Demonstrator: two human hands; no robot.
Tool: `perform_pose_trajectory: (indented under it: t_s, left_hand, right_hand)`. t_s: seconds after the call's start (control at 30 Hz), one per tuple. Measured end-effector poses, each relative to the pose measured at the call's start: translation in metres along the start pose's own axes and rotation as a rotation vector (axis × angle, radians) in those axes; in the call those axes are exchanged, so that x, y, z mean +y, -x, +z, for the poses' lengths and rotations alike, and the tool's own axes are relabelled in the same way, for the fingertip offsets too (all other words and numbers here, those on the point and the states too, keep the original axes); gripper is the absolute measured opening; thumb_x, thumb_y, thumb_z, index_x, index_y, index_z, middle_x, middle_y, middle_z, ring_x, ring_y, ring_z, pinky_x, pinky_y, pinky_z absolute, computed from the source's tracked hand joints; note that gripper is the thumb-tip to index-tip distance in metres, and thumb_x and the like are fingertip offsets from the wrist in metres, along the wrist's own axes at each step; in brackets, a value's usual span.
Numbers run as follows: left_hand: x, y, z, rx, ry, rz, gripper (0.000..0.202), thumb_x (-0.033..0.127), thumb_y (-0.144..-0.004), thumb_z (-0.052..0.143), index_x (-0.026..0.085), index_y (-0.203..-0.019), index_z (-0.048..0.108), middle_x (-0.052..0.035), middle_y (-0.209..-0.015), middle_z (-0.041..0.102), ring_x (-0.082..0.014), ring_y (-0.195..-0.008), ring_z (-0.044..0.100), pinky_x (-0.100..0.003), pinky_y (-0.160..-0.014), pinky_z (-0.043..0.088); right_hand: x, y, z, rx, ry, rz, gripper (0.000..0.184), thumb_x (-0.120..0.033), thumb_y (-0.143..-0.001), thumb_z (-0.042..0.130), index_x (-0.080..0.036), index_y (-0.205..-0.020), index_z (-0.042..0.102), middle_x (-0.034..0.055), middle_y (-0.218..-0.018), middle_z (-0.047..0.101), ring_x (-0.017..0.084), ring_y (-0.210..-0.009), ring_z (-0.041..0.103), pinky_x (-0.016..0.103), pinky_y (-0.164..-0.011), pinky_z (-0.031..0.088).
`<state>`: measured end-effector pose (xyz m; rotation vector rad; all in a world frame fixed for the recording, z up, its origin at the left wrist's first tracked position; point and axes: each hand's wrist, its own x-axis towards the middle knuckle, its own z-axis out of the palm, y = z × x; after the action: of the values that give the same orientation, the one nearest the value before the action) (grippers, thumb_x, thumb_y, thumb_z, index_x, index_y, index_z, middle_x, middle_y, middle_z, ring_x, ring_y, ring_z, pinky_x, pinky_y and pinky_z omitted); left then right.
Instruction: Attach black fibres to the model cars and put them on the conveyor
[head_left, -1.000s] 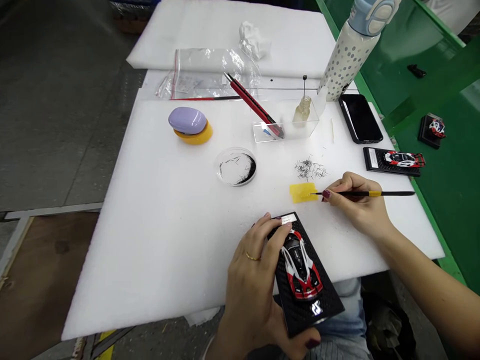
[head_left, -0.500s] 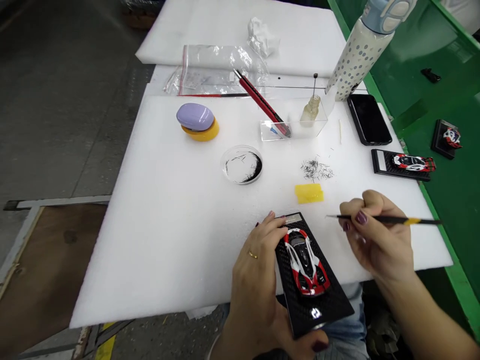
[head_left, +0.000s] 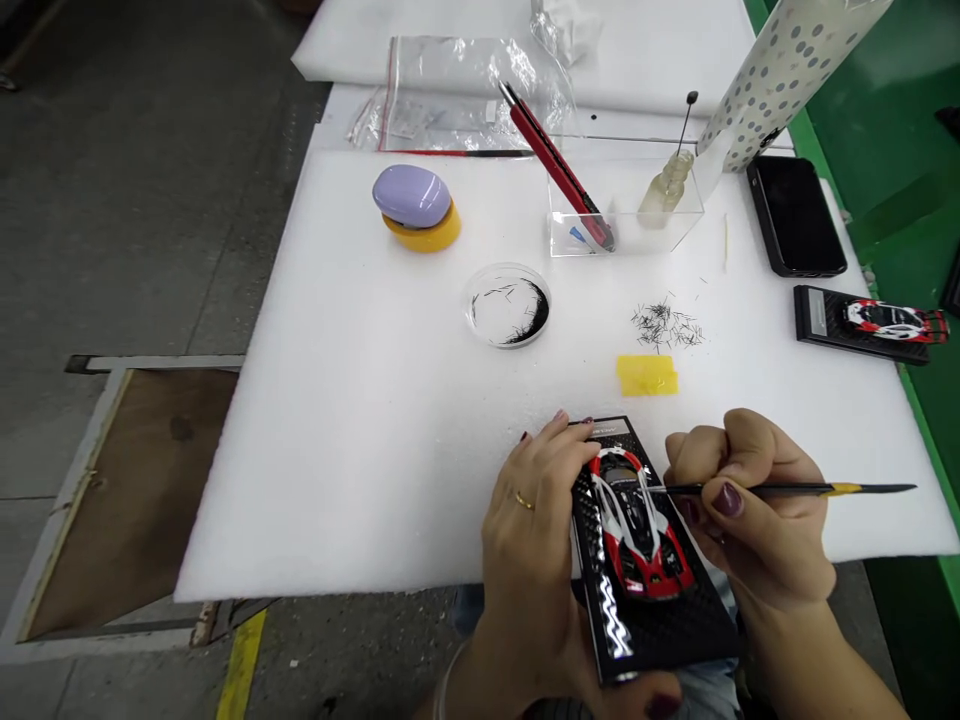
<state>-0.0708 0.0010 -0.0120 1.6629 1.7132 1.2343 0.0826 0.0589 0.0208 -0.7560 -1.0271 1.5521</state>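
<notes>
My left hand (head_left: 529,540) grips the black display base (head_left: 675,635) along its left side, thumb at the near end. On that base sits a red, white and black model race car (head_left: 660,560), tilted toward me over the table's front edge. Between the fingers of my right hand (head_left: 757,510) is a fine paintbrush (head_left: 795,490) with a black and yellow handle. Its thin tip lies over the car's cabin area; whether it touches, I cannot tell. Just beyond the base are a yellow pad (head_left: 647,375) and a loose pile of short black slivers (head_left: 664,325).
A round clear dish (head_left: 484,325) holds more black slivers. Behind it stand a purple and yellow container (head_left: 412,198) and a clear box (head_left: 574,240) with red tweezers (head_left: 559,168) and a small bottle (head_left: 667,185). A phone (head_left: 796,215), second model car (head_left: 892,320) and dotted bottle (head_left: 787,80) are at right.
My right hand has brought the brush left, from beside the base to over the car. My left hand still holds the base. The whole view has shifted slightly.
</notes>
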Motion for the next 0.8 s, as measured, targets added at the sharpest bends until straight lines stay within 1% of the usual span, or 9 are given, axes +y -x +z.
perform_pose_trajectory:
  t_s: [0.07,0.23,0.37,0.43,0.53,0.63,0.7,0.8]
  left_hand:
    - [0.0017,-0.0004,0.0012,0.013,-0.007,-0.007,0.025,0.035,-0.107,0.044,0.027,-0.125,0.059,-0.0028,-0.13,0.071,-0.0247,-0.136,0.058,-0.048,-0.118,0.044]
    - [0.0029,-0.0009,0.0003,-0.009,-0.011,-0.004,0.026,0.036,-0.105,0.045,0.028,-0.126,0.057,-0.0043,-0.131,0.071,-0.0275,-0.136,0.059,-0.053,-0.116,0.046]
    - [0.0029,0.0,-0.0031,-0.051,-0.006,0.02,0.036,0.045,-0.103,0.046,0.025,-0.132,0.053,-0.0094,-0.135,0.068,-0.0322,-0.138,0.056,-0.058,-0.116,0.045]
    - [0.0032,0.0003,-0.0041,-0.064,-0.006,0.033,0.037,0.043,-0.102,0.047,0.025,-0.133,0.052,-0.0098,-0.136,0.067,-0.0317,-0.139,0.055,-0.057,-0.117,0.045]
    - [0.0037,0.0001,-0.0041,-0.058,-0.01,0.026,0.033,0.039,-0.103,0.048,0.025,-0.132,0.053,-0.0079,-0.136,0.067,-0.0291,-0.139,0.054,-0.053,-0.118,0.044]
    - [0.0037,-0.0006,-0.0045,-0.057,-0.015,0.013,0.031,0.039,-0.103,0.046,0.026,-0.131,0.053,-0.0069,-0.136,0.067,-0.0277,-0.14,0.054,-0.052,-0.118,0.043]
    - [0.0036,-0.0009,-0.0056,-0.067,-0.015,0.021,0.035,0.044,-0.103,0.043,0.025,-0.131,0.053,-0.0078,-0.136,0.066,-0.028,-0.14,0.053,-0.052,-0.119,0.042]
    - [0.0039,-0.0011,-0.0072,-0.087,-0.008,0.06,0.049,0.058,-0.101,0.041,0.023,-0.134,0.05,-0.0108,-0.137,0.065,-0.0307,-0.141,0.052,-0.055,-0.118,0.042]
  right_hand:
    - [0.0005,0.0002,0.0015,0.002,-0.009,0.013,0.019,-0.018,-0.089,0.073,-0.023,-0.077,0.059,-0.0025,-0.061,0.058,0.011,-0.053,0.05,0.025,-0.047,0.039]
    - [0.0007,0.0006,0.0018,-0.011,-0.027,0.034,0.018,-0.019,-0.088,0.072,-0.024,-0.077,0.06,-0.0018,-0.061,0.057,0.013,-0.053,0.049,0.027,-0.046,0.04]
    - [0.0005,0.0013,0.0016,-0.029,-0.012,0.033,0.018,-0.02,-0.089,0.072,-0.024,-0.077,0.059,-0.0019,-0.06,0.056,0.013,-0.052,0.049,0.028,-0.047,0.041]
    - [0.0004,0.0013,0.002,-0.028,-0.01,0.03,0.018,-0.019,-0.088,0.072,-0.024,-0.076,0.059,-0.0022,-0.06,0.056,0.013,-0.051,0.048,0.027,-0.047,0.04]
    - [0.0001,0.0004,0.003,-0.02,-0.007,0.032,0.021,-0.019,-0.088,0.072,-0.023,-0.075,0.057,-0.0027,-0.059,0.056,0.012,-0.051,0.045,0.027,-0.047,0.039]
    - [-0.0005,-0.0015,0.0042,-0.008,0.0,0.027,0.024,-0.019,-0.087,0.073,-0.023,-0.072,0.055,-0.0031,-0.058,0.056,0.011,-0.049,0.042,0.026,-0.048,0.038]
    - [-0.0009,-0.0025,0.0048,-0.005,0.001,0.027,0.026,-0.019,-0.087,0.073,-0.022,-0.071,0.053,-0.0034,-0.057,0.055,0.01,-0.048,0.04,0.026,-0.047,0.037]
    - [-0.0008,-0.0032,0.0051,0.004,0.001,0.033,0.027,-0.02,-0.085,0.074,-0.022,-0.069,0.052,-0.0033,-0.056,0.055,0.01,-0.047,0.04,0.026,-0.047,0.037]
